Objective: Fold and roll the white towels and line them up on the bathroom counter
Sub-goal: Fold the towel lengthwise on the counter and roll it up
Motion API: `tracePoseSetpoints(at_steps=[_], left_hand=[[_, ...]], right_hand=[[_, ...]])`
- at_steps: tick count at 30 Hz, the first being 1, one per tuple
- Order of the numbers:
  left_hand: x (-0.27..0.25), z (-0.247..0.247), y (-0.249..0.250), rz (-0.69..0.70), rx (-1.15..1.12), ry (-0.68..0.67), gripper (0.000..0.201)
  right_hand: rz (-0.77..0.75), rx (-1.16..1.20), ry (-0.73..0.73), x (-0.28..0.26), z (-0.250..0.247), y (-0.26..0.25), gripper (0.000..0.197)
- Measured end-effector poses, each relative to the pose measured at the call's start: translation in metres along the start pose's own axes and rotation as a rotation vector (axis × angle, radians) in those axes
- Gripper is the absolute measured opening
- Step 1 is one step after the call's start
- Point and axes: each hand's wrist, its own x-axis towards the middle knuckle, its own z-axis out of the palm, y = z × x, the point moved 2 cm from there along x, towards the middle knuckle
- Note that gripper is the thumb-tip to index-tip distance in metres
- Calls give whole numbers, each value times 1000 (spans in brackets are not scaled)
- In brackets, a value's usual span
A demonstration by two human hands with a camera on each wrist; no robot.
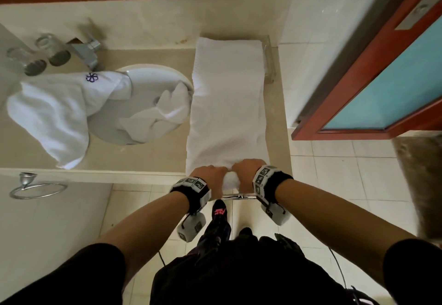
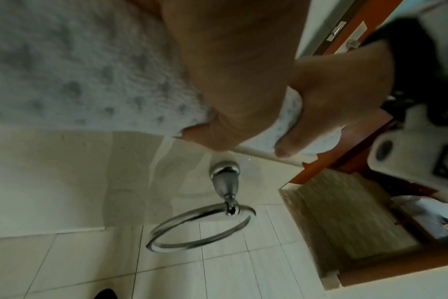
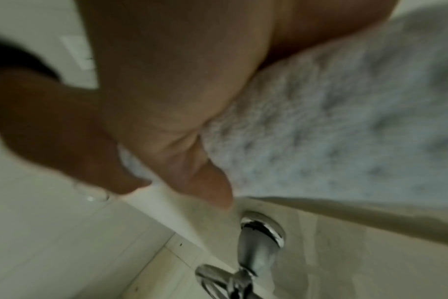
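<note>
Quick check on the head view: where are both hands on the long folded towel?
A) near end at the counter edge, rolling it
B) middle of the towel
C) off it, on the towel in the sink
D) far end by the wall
A: the left hand and right hand curl round the started roll at the near end of the long folded towel, at the counter edge.
</note>
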Motion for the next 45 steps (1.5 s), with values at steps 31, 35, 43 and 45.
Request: tracePoseSetpoints(at_steps=[31, 35, 43, 45], left_hand=[[10, -12, -12, 16, 2, -187, 58], [11, -20, -9, -28, 5, -148, 43], [26, -165, -35, -88, 30, 60, 77], [24, -215, -35, -105, 116, 220, 67]], right_hand=[[-18, 22, -75, -1, -10, -3, 30], [-26, 77, -126, 4, -22, 1, 59], [99, 75, 103, 21, -149, 25, 48], [118, 51, 289, 20, -193, 30, 49]])
